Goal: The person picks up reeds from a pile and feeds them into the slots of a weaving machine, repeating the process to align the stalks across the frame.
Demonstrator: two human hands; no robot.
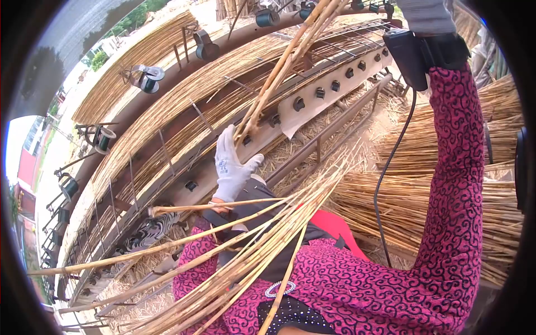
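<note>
**Desk:** What is the gloved left hand [231, 167] doing?

**Photographer:** It is clenching the lower ends of a few reed stalks [279, 72], which are fanning up and away over the machine's pale bar [335, 84]. The right hand [427, 14] is reaching high at the frame's edge and is partly cut off, so I cannot tell its grip.

**Desk:** What is looking risky?

**Photographer:** In my judgement, the long stalks are whipping free at the top. One could be snagging on the spools [146, 78] or snapping if the fist twists. The loose bundle [262, 251] lying across the lap could also be slipping off. A cable [391, 162] is dangling from the black device [410, 56] on the right wrist, near the sheaves.

**Desk:** And the setting?

**Photographer:** It is outdoors, in daylight. A woven reed mat [167, 106] is stretching along the rusty frame. Chaff is covering the ground [312, 139] beneath it. Reed sheaves [402, 195] are piling up to the right, and a red building [25, 164] is showing far off to the left.
</note>
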